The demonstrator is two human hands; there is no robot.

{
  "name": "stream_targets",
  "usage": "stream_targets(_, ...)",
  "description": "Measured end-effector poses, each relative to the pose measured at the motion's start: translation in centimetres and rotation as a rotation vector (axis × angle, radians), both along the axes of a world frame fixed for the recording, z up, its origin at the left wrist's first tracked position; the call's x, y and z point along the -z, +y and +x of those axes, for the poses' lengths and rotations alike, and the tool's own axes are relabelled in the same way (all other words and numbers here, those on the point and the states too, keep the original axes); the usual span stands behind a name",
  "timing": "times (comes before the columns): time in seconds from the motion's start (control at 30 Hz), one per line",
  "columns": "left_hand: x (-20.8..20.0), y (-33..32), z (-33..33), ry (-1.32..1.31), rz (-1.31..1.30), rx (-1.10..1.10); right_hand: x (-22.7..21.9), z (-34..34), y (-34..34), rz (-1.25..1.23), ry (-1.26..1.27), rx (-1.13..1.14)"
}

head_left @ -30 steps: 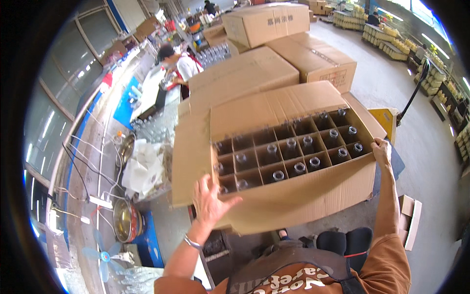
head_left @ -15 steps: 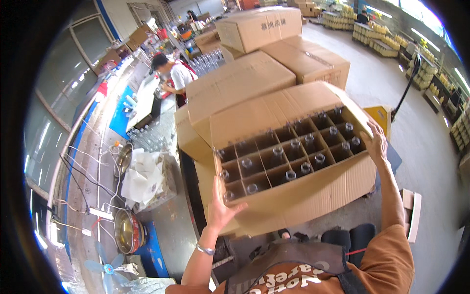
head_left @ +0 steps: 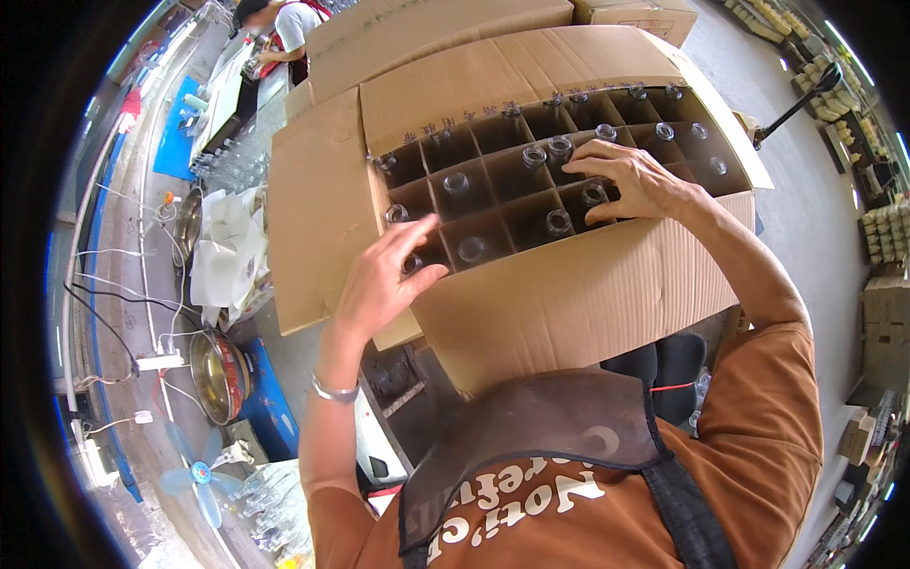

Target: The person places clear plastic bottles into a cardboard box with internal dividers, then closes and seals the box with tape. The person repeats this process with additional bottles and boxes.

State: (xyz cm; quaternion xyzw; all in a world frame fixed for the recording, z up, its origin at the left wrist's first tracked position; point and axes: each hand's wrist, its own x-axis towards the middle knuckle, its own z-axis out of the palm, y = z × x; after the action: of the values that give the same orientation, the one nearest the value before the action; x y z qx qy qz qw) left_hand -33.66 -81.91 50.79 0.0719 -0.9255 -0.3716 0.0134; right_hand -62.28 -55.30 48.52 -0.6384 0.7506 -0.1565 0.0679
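A large brown cardboard box (head_left: pixel 578 294) stands open before me, its inside split by cardboard dividers (head_left: pixel 505 199) into several cells. Clear glass bottles stand upright in many of them, mouths up. My left hand (head_left: pixel 384 275) is over the near left corner, thumb and fingers apart around a bottle mouth (head_left: pixel 412 264); I see no grip on it. Over the near middle cells, my right hand (head_left: pixel 640 182) has its fingers curved and its thumb apart, with another bottle neck (head_left: pixel 594 194) between them. Whether it touches that neck cannot be made out.
More cartons (head_left: pixel 436 38) are stacked beyond the box. At the left a workbench holds a steel bowl (head_left: pixel 218 377), white paper (head_left: pixel 227 247), cables and a small blue fan (head_left: pixel 201 472). A co-worker (head_left: pixel 289 33) is at the far bench. A pallet-jack handle (head_left: pixel 801 102) rises at the right.
Both hands have left the box's side edges and moved in over the bottles. The left flap now lies folded outward. My view has shifted nearer to and further down over the box.
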Motion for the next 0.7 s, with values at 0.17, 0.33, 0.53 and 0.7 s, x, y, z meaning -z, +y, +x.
stream_targets(0.17,2.8,0.7,-4.5,0.086,-0.045,0.266,0.0,1.0,-2.7,-0.063,-0.066,-0.234)
stream_targets(0.33,3.4,3.3,-7.2,0.213,-0.003,0.236,0.2,1.0,-3.7,-0.071,-0.114,-0.421)
stream_targets(0.53,3.6,2.8,-7.4,0.239,0.047,0.16,0.3,1.2,-5.0,-0.14,-0.041,-0.558)
stream_targets(0.7,1.7,1.3,-6.6,0.442,0.002,0.037,-2.4,1.4,-4.4,-0.152,-0.017,-0.406)
